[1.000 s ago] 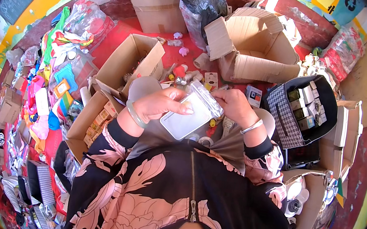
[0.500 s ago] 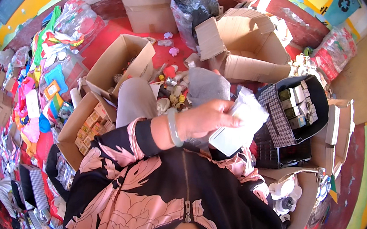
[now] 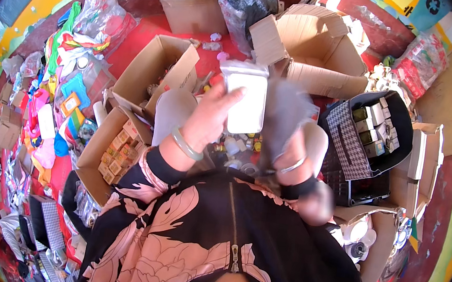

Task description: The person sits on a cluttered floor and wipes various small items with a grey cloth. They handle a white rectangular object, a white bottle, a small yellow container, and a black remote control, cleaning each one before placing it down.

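Observation:
In my left hand [image 3: 213,105], which wears a pale bangle, is a flat white rectangular piece [image 3: 249,107] with rounded corners. It seems to sit in a clear zip bag [image 3: 244,70], whose top sticks up above it. My thumb presses on its face. Beside it, my right hand [image 3: 294,153], with a silvery bangle, has a grey cloth-like thing [image 3: 284,111] in its grip. Motion smears that cloth and the fingers. Beneath the hands, between my knees, lie several small white, yellow and red pieces [image 3: 232,146].
A cardboard box of small cartons [image 3: 88,148] stands at my left, another open box [image 3: 141,73] beyond it. Far ahead is a big open carton [image 3: 325,80]. To my right, a checked fabric bin [image 3: 345,142] holds small boxes. Clothes and plastic items [image 3: 55,118] heap up far left.
My left hand has swung from the right back to the middle and raised the white piece upright. The grey cloth has shifted right, and my right wrist now shows.

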Motion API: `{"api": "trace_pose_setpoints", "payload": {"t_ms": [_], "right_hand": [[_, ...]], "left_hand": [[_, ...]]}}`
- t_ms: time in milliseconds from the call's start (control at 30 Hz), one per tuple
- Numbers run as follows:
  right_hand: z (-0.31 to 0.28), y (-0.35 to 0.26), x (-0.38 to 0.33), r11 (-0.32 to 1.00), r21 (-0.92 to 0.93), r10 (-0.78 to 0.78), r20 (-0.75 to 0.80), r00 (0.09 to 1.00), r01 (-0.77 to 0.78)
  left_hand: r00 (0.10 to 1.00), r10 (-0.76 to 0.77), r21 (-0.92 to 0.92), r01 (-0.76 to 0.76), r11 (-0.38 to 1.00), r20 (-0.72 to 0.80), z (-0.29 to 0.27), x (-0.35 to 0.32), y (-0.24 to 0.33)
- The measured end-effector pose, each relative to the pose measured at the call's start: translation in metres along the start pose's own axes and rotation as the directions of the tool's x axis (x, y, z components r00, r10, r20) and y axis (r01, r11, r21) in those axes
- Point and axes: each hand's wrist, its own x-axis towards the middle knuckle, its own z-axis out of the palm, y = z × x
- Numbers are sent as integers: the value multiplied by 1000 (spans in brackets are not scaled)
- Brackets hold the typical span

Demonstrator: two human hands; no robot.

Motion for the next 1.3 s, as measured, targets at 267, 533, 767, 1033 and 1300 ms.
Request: {"api": "trace_pose_setpoints", "payload": {"t_ms": [267,533,767,1033,1300], "right_hand": [[0,49,10,-163,-902,-451,429,783,400],[4,35,0,-361,-887,-515,447,731,288],[14,7,-6,-6,-943,-709,238,664,332],[18,23,-4,243,-804,-407,423,809,543],[-4,-6,5,-395,-816,-623,575,530,422]], "left_hand": [[962,274,430,-256,866,22,14,-6,-18],[987,127,198,-145,969,99,8,-8,-9],[1000,1,306,-3,952,5,-9,-7,-16],[976,4,-2,-5,1000,-218,3,-4,-26],[995,-96,98,98,990,-32,39,-17,-32]]}}
